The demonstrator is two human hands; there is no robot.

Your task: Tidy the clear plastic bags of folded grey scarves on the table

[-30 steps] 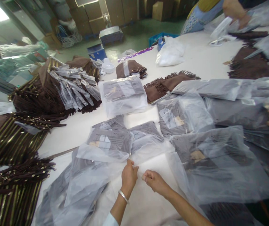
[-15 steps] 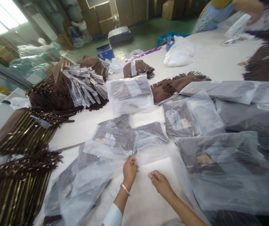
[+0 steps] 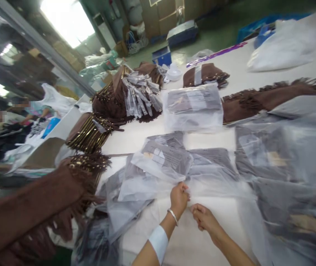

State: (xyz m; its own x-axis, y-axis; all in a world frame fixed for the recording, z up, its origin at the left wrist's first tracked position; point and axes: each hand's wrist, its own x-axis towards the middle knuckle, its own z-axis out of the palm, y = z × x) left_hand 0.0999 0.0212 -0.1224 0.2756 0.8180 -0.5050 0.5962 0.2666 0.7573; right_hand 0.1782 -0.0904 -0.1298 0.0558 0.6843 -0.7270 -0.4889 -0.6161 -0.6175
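Observation:
My left hand (image 3: 179,199), with a bracelet at its wrist, is closed in a pinch at the lower edge of a frosted plastic bag (image 3: 158,166) that has a folded dark brown item inside. Close by on the right, my right hand (image 3: 204,217) has its thumb and forefinger pressed together; whatever is in them is too small to make out. Beyond the hands lies another frosted bag (image 3: 213,166) with brown contents. White table surface (image 3: 185,236) shows below both hands.
Brown fringed bundles with gold trim (image 3: 90,136) are stacked at left. A brown fringed piece (image 3: 36,207) sticks out at the lower left. More packed bags (image 3: 260,147) lie at right. A filled clear bag (image 3: 192,107) and a white sack (image 3: 282,48) stand farther back.
My view has swung left, so the table's things sit farther right. My two hands are a little closer together. The left hand keeps its pinch on the bag's edge.

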